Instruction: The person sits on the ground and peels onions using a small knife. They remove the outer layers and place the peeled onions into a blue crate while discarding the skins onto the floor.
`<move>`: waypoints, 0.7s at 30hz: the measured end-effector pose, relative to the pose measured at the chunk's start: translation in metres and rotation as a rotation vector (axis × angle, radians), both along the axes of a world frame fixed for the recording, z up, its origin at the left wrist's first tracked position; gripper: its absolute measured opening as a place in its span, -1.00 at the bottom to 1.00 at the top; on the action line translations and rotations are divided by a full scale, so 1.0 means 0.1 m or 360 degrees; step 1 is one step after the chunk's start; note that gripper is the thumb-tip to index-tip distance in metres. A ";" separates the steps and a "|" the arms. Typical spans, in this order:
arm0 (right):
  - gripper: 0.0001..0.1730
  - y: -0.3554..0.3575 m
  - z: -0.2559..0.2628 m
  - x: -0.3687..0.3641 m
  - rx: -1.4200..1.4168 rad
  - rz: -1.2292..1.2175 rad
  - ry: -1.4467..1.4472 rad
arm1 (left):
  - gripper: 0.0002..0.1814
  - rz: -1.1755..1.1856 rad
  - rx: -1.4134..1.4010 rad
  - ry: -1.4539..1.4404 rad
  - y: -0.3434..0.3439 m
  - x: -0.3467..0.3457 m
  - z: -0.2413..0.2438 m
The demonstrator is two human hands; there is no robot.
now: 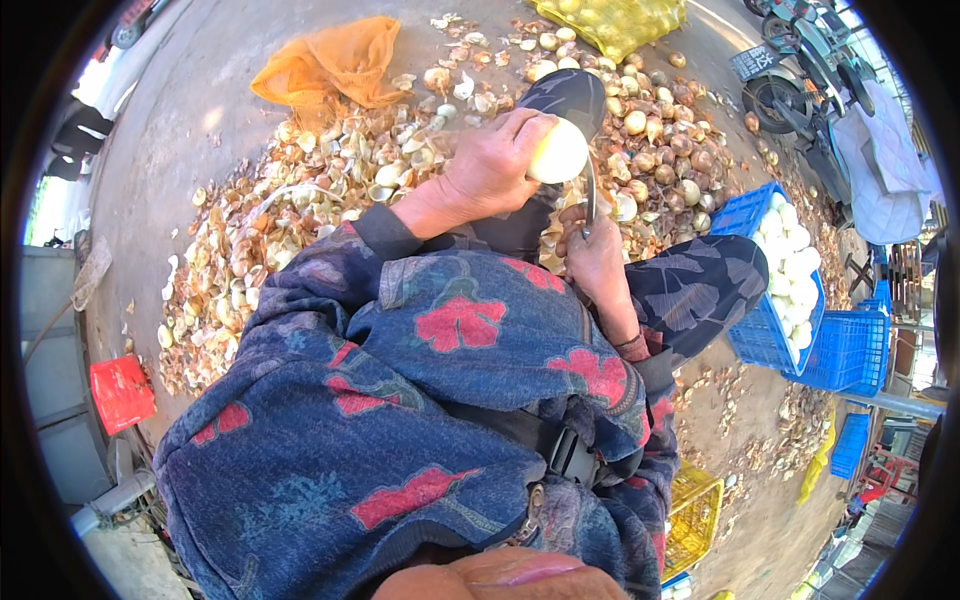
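Note:
My left hand (491,165) grips a pale, peeled onion (559,152) from its left side, above my knees. In my right hand (598,259) is a knife (592,184), its narrow curved metal blade pointing up along the onion's right side. Whether the blade touches the onion, I cannot tell. The knife's handle is hidden in my fingers. Below and to the left of my left hand spreads a heap of onion skins (300,210). Unpeeled onions (667,161) lie on the ground beyond my right hand.
On the right, a blue plastic crate (739,330) full of peeled onions stands beside other blue crates (844,345). An orange mesh bag (330,64) and a yellow mesh sack of onions (615,22) lie ahead. A yellow crate (694,517) is behind my right side. A motorbike (787,97) stands far right.

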State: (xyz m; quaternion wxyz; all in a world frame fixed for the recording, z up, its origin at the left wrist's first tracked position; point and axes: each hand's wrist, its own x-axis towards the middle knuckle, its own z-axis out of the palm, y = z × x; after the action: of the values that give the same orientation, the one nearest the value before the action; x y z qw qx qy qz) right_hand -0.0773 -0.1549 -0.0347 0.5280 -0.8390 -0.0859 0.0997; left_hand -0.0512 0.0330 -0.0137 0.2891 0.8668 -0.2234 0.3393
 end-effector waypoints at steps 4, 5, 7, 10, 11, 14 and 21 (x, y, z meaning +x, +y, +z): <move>-0.87 -0.06 0.11 0.00 0.0540 0.0035 0.0590 | -0.35 -0.0040 -0.0039 0.0056 -0.03 0.02 0.00; -0.86 -0.10 0.09 0.02 0.0688 0.0072 0.0655 | -0.35 -0.0056 -0.0071 0.0079 -0.04 0.02 0.01; -0.85 -0.17 0.09 0.05 0.0778 0.0152 0.0736 | -0.39 -0.0099 -0.0108 0.0129 -0.01 0.05 -0.01; -0.86 -0.26 0.12 0.08 0.0881 0.0105 0.0773 | -0.38 -0.0119 -0.0233 0.0272 0.06 0.10 -0.03; -0.86 -0.31 0.13 0.08 0.0971 0.0084 0.0727 | -0.36 -0.0117 -0.0287 0.0331 0.08 0.12 -0.03; -0.74 -0.34 0.22 0.08 0.0881 -0.0037 0.0404 | -0.35 -0.0059 -0.0323 0.0544 0.12 0.11 0.03; -0.60 -0.03 0.32 0.33 0.0692 -0.0205 0.0076 | -0.34 -0.0156 -0.0309 0.0390 0.10 0.11 -0.03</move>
State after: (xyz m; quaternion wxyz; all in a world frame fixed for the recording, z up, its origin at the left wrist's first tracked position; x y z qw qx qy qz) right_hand -0.0446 -0.1583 -0.0028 0.7036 -0.7066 -0.0391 0.0646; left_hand -0.0400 0.0433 -0.0163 0.4127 0.8578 -0.1948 0.2366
